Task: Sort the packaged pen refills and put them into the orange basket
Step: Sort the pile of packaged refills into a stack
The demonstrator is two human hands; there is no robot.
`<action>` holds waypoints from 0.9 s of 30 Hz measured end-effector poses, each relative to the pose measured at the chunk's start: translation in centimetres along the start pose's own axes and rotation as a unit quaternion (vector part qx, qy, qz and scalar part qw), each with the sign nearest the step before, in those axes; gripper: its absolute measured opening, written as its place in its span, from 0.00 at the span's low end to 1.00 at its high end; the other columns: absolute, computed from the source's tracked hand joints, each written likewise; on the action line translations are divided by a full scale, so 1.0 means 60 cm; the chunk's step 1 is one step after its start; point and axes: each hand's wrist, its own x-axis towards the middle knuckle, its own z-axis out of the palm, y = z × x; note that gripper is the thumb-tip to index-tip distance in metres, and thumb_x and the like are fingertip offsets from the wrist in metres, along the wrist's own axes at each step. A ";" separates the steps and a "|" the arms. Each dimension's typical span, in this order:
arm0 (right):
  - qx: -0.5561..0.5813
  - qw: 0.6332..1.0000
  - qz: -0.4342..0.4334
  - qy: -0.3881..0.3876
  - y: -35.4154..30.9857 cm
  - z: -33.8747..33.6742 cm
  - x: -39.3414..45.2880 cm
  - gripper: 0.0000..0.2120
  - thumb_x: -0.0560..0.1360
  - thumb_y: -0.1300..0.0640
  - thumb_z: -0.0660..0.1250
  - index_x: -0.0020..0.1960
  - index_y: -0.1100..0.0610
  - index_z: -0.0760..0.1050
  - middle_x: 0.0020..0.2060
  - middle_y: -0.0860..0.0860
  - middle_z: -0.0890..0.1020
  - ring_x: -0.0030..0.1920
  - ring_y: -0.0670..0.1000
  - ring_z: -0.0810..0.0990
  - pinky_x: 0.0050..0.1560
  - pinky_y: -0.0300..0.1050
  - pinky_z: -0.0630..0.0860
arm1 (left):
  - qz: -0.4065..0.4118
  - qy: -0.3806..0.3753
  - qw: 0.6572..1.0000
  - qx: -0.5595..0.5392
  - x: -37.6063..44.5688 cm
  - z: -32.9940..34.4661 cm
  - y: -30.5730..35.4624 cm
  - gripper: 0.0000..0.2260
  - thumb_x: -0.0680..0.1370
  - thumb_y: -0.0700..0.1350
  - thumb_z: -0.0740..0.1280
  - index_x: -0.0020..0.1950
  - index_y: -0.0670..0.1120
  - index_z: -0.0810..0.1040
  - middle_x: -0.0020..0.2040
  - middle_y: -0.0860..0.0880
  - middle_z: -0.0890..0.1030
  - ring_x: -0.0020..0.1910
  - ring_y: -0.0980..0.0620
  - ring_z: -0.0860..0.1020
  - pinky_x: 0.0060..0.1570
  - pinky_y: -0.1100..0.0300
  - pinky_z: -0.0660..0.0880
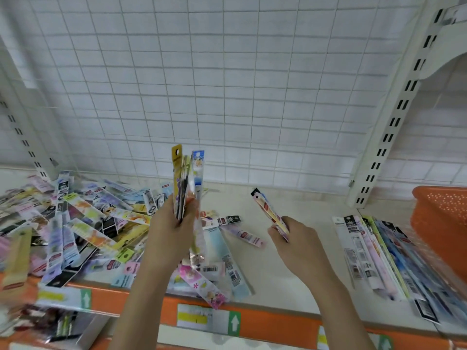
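Above the white shelf (290, 248), left hand (174, 223) grips an upright bundle of packets (187, 178); right hand (293, 238) pinches one packet (269, 210). Loose pile (75, 223) left; orange basket (444, 223) far right, beside sorted row (374, 251).

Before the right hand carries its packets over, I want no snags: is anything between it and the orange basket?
Only low things: the sorted row of packets lies flat on the shelf between the right hand and the orange basket. Nothing upright blocks the way above them.

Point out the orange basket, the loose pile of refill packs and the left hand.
orange basket (439, 218): head view, its front wall.
loose pile (75, 223): head view, its middle.
left hand (174, 223): head view, its back.
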 end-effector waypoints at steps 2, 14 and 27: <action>-0.001 1.000 0.006 -0.013 -0.011 0.011 0.000 0.07 0.76 0.51 0.62 0.42 0.53 0.73 0.30 0.47 0.74 0.32 0.52 0.75 0.33 0.46 0.72 | -0.008 -0.003 1.000 0.005 0.002 -0.022 -0.009 0.05 0.80 0.44 0.58 0.46 0.46 0.71 0.34 0.47 0.74 0.28 0.54 0.80 0.32 0.57 0.77; -0.038 0.996 0.006 -0.081 -0.075 0.085 0.008 0.11 0.75 0.51 0.62 0.35 0.51 0.68 0.29 0.48 0.73 0.30 0.51 0.71 0.31 0.43 0.67 | -0.038 -0.013 0.979 0.202 0.005 -0.111 -0.067 0.15 0.72 0.53 0.71 0.34 0.49 0.68 0.26 0.51 0.69 0.25 0.54 0.67 0.26 0.62 0.60; -0.139 0.984 0.076 -0.088 -0.103 0.113 0.010 0.10 0.75 0.49 0.64 0.50 0.55 0.73 0.46 0.52 0.76 0.41 0.53 0.73 0.39 0.43 0.69 | 0.033 -0.140 0.942 0.304 0.021 -0.110 -0.107 0.16 0.77 0.50 0.65 0.63 0.47 0.73 0.44 0.49 0.81 0.37 0.51 0.74 0.36 0.61 0.70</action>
